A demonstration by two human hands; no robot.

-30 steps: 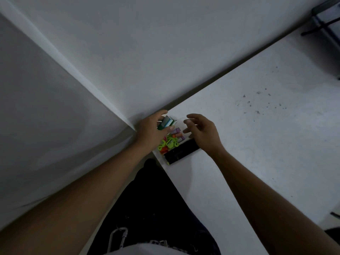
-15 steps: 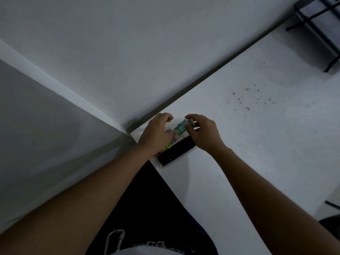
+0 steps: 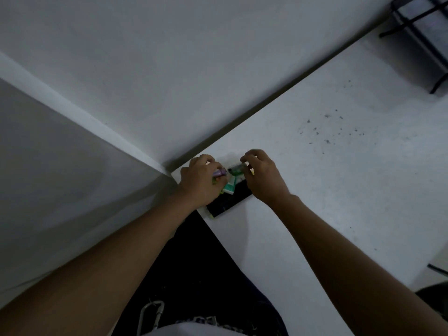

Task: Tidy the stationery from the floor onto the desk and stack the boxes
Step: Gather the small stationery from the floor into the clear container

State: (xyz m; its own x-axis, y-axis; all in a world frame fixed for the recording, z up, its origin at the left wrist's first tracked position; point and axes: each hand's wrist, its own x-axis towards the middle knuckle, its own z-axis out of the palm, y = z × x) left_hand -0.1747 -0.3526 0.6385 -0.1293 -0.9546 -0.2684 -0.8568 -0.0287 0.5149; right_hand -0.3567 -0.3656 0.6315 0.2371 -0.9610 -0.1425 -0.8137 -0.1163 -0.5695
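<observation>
Both hands work the desk (image 3: 339,190) corner: the left hand (image 3: 201,183) curls around a small purple piece (image 3: 220,172), and the right hand (image 3: 263,177) pinches a green box (image 3: 235,169) just past its fingertips. Best to square that box over the flat black case (image 3: 230,200) under the fingers before releasing. The cardboard looks smooth and sharp-edged and could slide.
</observation>
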